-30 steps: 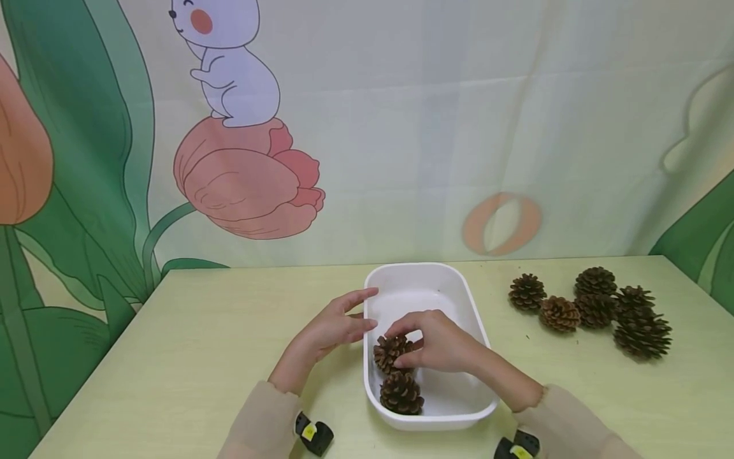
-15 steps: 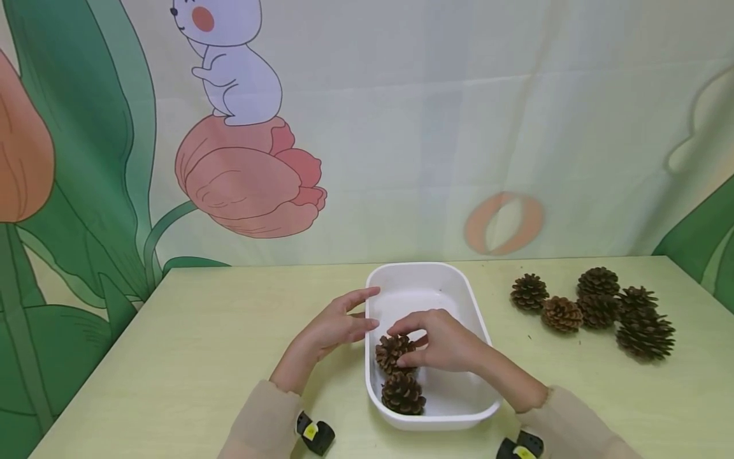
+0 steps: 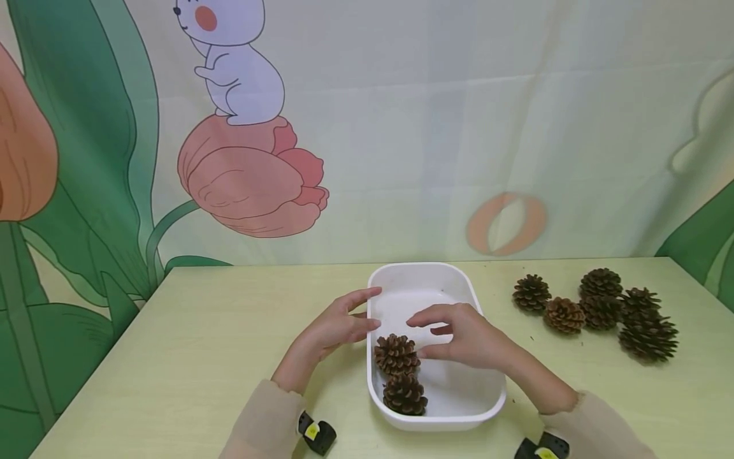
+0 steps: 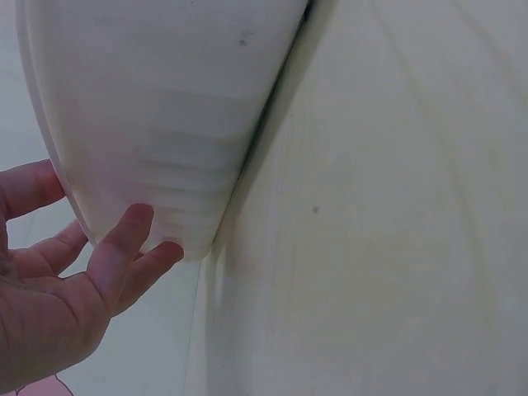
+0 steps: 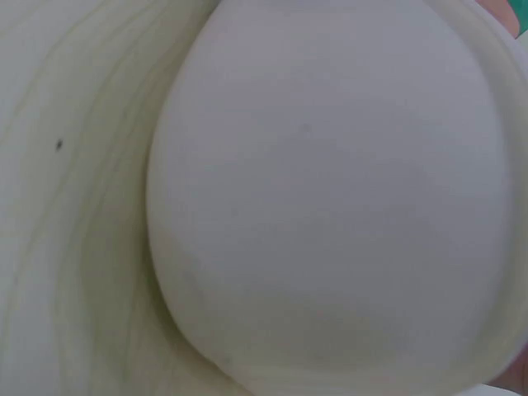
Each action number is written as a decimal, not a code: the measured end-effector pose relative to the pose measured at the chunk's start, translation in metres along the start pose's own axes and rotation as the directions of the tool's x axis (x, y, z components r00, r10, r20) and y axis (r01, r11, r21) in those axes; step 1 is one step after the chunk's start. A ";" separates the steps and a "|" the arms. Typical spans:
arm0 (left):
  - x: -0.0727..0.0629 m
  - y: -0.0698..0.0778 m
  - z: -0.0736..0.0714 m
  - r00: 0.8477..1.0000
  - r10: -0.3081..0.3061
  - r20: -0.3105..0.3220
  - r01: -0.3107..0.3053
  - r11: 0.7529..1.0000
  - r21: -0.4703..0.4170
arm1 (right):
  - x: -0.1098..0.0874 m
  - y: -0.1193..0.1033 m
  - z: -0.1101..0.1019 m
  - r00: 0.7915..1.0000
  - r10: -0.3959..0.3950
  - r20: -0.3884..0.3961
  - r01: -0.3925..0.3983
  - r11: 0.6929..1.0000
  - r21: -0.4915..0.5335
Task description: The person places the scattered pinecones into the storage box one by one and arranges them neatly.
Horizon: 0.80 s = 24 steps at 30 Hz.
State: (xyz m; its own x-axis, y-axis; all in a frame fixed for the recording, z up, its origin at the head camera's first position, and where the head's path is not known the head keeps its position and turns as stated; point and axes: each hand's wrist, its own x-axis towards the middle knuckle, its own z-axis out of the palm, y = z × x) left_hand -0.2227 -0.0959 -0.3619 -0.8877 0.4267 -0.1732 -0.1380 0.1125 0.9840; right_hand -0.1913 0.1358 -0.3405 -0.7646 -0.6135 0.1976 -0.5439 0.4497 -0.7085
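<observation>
A white plastic tub (image 3: pixel 375 271) holds two brown pine cones, an upper pine cone (image 3: pixel 395 354) and a lower pine cone (image 3: pixel 404 394), side by side along its left wall. My left hand (image 3: pixel 338 325) holds the tub's left rim, with thumb and forefinger over the edge. In the left wrist view, fingertips (image 4: pixel 139 216) rest against the outer wall of the tub. Over the tub, my right hand (image 3: pixel 459 335) has thumb and fingers spread apart with nothing between them, its thumb tip close to the upper cone. The right wrist view shows mostly the tub's inside (image 5: pixel 330 181).
Several more pine cones (image 3: pixel 564 315) lie grouped on the pale wooden table (image 3: pixel 241 344) at the back right. Behind the table hangs a printed curtain (image 3: pixel 390 159) with flowers and a white animal. Small dark crumbs dot the tabletop near the cones.
My right hand has let go of the upper pine cone and moved right and slightly up, its fingers opening. The cone stays in the tub. My left hand keeps its place at the rim.
</observation>
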 end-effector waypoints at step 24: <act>-0.001 0.001 0.000 1.000 0.006 0.006 -0.006 1.000 -0.006 | -0.036 0.015 -0.049 0.977 0.112 -0.183 -0.110 0.994 0.020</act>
State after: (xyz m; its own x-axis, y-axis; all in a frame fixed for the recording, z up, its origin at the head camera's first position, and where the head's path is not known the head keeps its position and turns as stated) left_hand -0.2220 -0.0959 -0.3608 -0.8857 0.4330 -0.1673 -0.1349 0.1048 0.9853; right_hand -0.1887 0.1962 -0.3248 -0.8708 -0.4304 0.2374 -0.4493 0.5012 -0.7396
